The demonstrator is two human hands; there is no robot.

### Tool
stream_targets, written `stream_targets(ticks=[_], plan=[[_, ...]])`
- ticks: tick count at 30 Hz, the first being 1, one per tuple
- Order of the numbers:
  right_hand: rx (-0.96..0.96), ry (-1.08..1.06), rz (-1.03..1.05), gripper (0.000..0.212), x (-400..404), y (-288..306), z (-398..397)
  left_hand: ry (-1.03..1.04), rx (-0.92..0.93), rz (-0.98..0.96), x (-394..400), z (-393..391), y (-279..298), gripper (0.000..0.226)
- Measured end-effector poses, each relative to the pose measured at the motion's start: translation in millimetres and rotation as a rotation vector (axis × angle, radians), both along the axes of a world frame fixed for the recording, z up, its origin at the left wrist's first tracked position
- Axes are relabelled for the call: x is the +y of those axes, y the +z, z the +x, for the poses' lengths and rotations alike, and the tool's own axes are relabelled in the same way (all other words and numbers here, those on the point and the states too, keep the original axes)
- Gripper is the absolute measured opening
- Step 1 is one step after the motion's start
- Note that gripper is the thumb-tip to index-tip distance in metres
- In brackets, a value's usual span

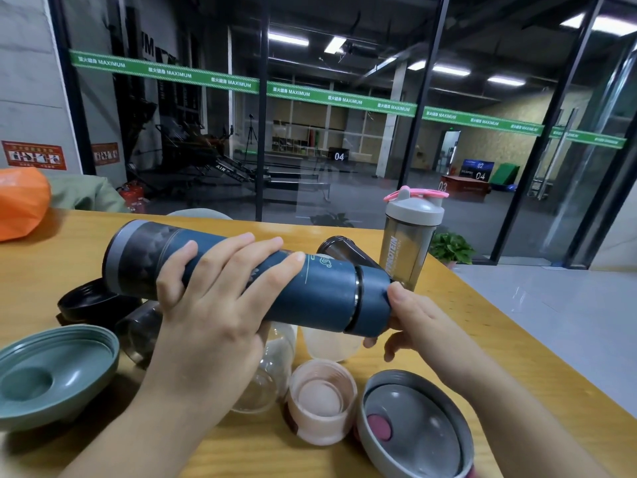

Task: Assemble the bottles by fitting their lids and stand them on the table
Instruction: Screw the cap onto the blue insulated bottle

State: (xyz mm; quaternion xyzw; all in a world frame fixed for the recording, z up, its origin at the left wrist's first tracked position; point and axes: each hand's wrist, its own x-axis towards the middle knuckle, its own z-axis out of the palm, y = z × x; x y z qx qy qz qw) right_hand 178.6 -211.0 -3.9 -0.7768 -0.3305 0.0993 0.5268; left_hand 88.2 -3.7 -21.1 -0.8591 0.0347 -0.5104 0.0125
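Nearest, loose parts are lying along the near edge of the table (448, 326): a green lid (51, 374) at left, a pink lid (322, 408) at centre and a grey lid (413, 432) at right, all open side up and awaiting bottles. A clear bottle (265, 374) is lying on its side just behind the pink lid, partly hidden under the wrist.

Above these, the left hand (213, 305) is wrapping its fingers over the blue flask (241, 274), holding it level above the table, presumably to steady the body against a twist. The right hand (413, 319) is clamping thumb and fingers on the blue cap (374, 301) at the flask's right end. A metal ring is showing between cap and body, so the cap is judged not fully seated.

Farther back, a black lid (89, 301) is lying at left and a dark cup (344, 251) is tilting behind the flask. At far right, a grey shaker (410, 236) is standing upright with its lid fitted.
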Motion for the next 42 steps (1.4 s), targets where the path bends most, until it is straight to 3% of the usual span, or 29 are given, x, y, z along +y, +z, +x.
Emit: stream_targets(ticks=[2, 7, 13, 34, 38, 42], plan=[[-0.015, -0.001, 0.052, 0.048, 1, -1, 1, 0.006, -0.004, -0.002, 0, 0, 0, 0.075], [-0.055, 0.121, 0.224, 0.074, -7, -1, 5, 0.022, -0.003, -0.029, 1, 1, -1, 0.077], [-0.161, 0.164, 0.167, 0.073, -5, -6, 4, 0.019, -0.022, -0.02, 0, 1, -1, 0.073], [-0.011, 0.003, 0.209, 0.05, 4, -6, 6, 0.011, -0.004, 0.014, 0, 1, -1, 0.076], [0.04, 0.019, 0.323, 0.073, 3, -6, 6, 0.017, 0.005, -0.003, 0, 1, -2, 0.078], [-0.052, 0.087, 0.207, 0.07, -4, -5, 5, 0.022, 0.0, -0.028, 0, 1, -1, 0.078]])
